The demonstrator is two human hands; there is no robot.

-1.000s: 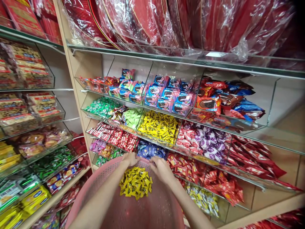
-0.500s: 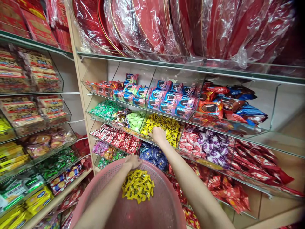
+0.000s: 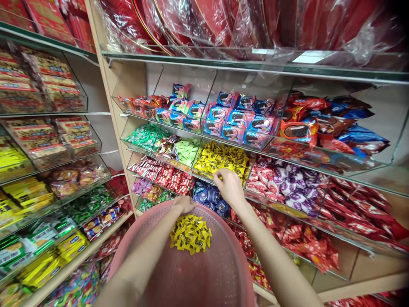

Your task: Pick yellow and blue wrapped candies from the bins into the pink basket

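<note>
A large pink perforated plastic basket (image 3: 217, 281) is tilted toward me at the lower middle, with a heap of yellow-wrapped candies (image 3: 191, 233) inside. My left hand (image 3: 184, 204) is closed over its far rim. Just in front of the shelf bin of yellow candies (image 3: 223, 157), my right hand (image 3: 229, 186) is curled shut. A bit of yellow wrapper shows at its fingertips; the palm is hidden. Below that hand lie dark blue wrapped candies (image 3: 209, 198).
Clear-fronted shelf bins hold blue-and-pink cookie packs (image 3: 230, 117), green candies (image 3: 145, 135), red packets (image 3: 172, 181) and purple-and-white candies (image 3: 300, 187). Red trays in plastic wrap (image 3: 204, 25) stand above. Another shelf with packaged snacks (image 3: 60, 94) is on the left.
My right hand has drawn back and down out of the yellow candy bin, over its front edge. My left hand stays on the basket rim. The whole view has shifted slightly.
</note>
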